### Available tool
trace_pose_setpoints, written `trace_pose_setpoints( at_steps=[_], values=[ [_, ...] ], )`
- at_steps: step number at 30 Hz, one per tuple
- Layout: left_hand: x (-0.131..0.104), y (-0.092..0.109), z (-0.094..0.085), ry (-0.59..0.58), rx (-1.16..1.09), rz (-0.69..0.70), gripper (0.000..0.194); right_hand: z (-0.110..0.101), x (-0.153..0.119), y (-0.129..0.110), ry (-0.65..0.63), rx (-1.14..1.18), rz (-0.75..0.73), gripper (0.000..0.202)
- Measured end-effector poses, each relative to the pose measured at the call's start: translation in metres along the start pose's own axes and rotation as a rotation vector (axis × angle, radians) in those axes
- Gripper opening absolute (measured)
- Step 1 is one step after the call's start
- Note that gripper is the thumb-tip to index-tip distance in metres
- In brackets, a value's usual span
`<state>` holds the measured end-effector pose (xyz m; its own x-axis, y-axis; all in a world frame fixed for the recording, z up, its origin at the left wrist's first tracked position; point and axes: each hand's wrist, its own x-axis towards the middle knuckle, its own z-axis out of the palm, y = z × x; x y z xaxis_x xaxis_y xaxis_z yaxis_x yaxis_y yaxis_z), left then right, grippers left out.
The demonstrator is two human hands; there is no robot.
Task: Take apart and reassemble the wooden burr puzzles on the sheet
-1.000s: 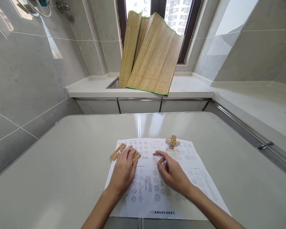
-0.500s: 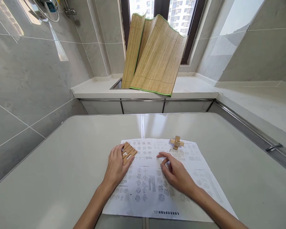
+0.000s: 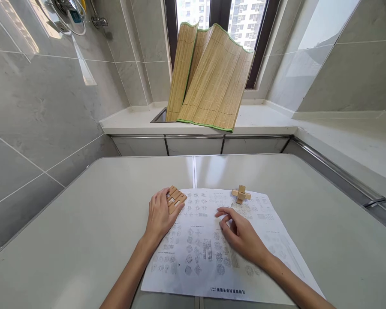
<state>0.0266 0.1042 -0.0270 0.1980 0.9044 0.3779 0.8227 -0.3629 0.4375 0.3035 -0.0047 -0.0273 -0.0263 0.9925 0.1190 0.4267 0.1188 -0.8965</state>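
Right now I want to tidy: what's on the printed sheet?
On the sheet: a wooden cross, and flat pieces at the far left corner, partly under the left hand. Anything beneath that or the right hand is hidden.

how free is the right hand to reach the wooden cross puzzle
Probably yes: the right hand looks empty, and only the printed sheet lies between it and the wooden cross puzzle.
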Motion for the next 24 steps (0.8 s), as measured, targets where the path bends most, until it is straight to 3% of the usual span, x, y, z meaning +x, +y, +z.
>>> trace_pose_setpoints(
  at_steps=[3, 6, 9, 12, 15, 19, 24],
  values=[
    [-0.001, 0.000, -0.003, 0.032, 0.000, 0.018, 0.061, -0.002, 0.004, 0.001, 0.031, 0.115, 0.031, 0.030],
    [-0.002, 0.008, -0.013, 0.102, -0.001, 0.089, 0.046, -0.007, 0.008, 0.000, 0.128, 0.266, 0.050, 0.029],
    [-0.004, 0.024, -0.025, 0.176, -0.035, 0.311, 0.018, -0.014, 0.011, 0.001, 0.268, 0.339, 0.073, 0.031],
    [-0.009, 0.043, -0.031, 0.165, -0.066, 0.525, 0.016, -0.021, 0.015, 0.005, 0.340, 0.369, 0.141, 0.039],
    [-0.016, 0.058, -0.029, 0.094, -0.078, 0.653, 0.019, -0.027, 0.020, 0.010, 0.310, 0.401, 0.217, 0.050],
    [-0.023, 0.069, -0.023, 0.037, -0.097, 0.725, 0.019, -0.029, 0.025, 0.017, 0.253, 0.428, 0.215, 0.061],
    [-0.027, 0.074, -0.017, 0.048, -0.154, 0.737, 0.019, -0.030, 0.023, 0.014, 0.285, 0.401, 0.215, 0.046]
  ],
)
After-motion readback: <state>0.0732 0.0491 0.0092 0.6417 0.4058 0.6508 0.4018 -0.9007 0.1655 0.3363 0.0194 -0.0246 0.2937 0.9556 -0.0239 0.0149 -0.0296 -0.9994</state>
